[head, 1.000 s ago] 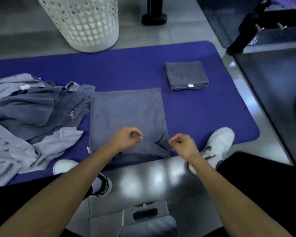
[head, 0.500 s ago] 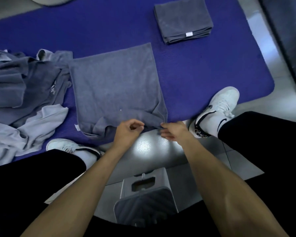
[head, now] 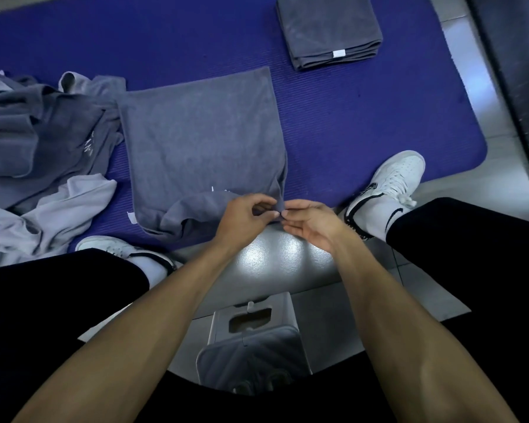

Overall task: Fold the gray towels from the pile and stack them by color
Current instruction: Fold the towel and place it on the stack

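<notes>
Blue mat (head: 348, 123), gray towel (head: 202, 141), near corner pinched between both hands (head: 280, 213)

Spread on mat (head: 364, 123), frame centre: half-folded towel (head: 202, 148). Left of it, touching: towel pile (head: 40, 154). Upper right, apart: folded stack (head: 329, 29). Meeting at towel's lower right corner: left hand (head: 246, 216), right hand (head: 310, 222). Flanking, on mat's lower edge: shoes (head: 391, 181).

You had almost nothing readable in front of you. The right shoe (head: 393, 178) and the white sock (head: 379, 219) each carried a black swoosh mark. A dark towel in the pile (head: 40, 141) bore pale lettering, perhaps a logo, too blurred to read. The folded stack's tag (head: 338, 53) looked blank.
</notes>
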`<state>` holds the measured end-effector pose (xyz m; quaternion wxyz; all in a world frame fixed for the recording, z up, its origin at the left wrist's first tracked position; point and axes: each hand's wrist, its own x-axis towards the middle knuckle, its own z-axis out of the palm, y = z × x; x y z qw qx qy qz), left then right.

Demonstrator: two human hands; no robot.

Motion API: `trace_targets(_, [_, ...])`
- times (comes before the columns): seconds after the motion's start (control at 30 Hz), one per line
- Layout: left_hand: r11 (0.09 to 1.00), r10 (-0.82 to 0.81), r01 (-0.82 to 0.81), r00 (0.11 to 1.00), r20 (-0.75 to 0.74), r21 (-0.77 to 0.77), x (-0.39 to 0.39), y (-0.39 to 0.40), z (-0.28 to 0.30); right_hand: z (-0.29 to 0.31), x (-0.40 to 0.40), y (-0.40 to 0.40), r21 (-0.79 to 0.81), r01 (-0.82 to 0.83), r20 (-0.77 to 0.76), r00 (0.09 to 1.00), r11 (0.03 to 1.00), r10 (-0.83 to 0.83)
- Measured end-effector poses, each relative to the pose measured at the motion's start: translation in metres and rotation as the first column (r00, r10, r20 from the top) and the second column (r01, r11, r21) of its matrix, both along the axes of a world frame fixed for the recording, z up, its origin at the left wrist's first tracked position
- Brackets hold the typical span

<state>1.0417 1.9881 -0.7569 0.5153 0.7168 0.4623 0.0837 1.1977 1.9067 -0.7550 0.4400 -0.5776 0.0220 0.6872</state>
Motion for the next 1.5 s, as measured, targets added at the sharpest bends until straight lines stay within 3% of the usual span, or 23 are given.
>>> trace_targets(0.27, [0.982,-0.001,-0.007,0.999,0.038,0.189,-0.005,-0.001,0.003,0.006,-0.001,0.01,0.008,-0.003,0.011,1.0,1.0,0.003])
trace_targets(0.47, [0.999,0.01,-0.014,0.996,0.094,0.041,-0.004,0.004,0.005,0.008,0.004,0.009,-0.002,0.055,-0.005,0.998,0.998,-0.055])
trace_targets(0.87, [0.998,-0.063,0.063,0.992,0.109,0.003,-0.005,0.002,0.003,0.016,0.003,0.007,-0.036,0.053,0.031,0.998,0.998,-0.052])
trace_targets(1.0, [0.993,-0.1,0.104,0.992,0.074,-0.053,-0.009,0.007,0.0,0.019,-0.002,0.012,-0.052,0.068,0.175,0.983,0.996,-0.058])
trace_targets(1.1, [0.994,0.043,-0.041,0.999,0.018,-0.102,-0.022,0.01,-0.006,0.018,-0.006,0.024,-0.085,0.061,0.385,0.923,0.994,-0.024])
trace_targets(1.23, [0.933,0.336,-0.337,0.941,-0.029,-0.129,-0.048,0.017,-0.012,0.009,-0.024,0.045,-0.146,-0.181,0.644,0.729,0.973,0.232])
trace_targets(1.3, [0.875,0.461,-0.462,0.886,-0.042,-0.146,-0.062,0.022,-0.011,0.008,-0.04,0.056,-0.202,-0.3,0.672,0.651,0.932,0.355])
trace_targets(1.4, [0.819,0.545,-0.551,0.834,-0.085,-0.162,-0.092,0.024,-0.009,0.008,-0.064,0.069,-0.232,-0.387,0.661,0.61,0.893,0.436])
trace_targets(1.5, [0.849,0.513,-0.528,0.832,-0.213,-0.017,-0.131,0.018,-0.004,0.01,-0.086,0.081,-0.221,-0.464,0.686,0.552,0.858,0.475])
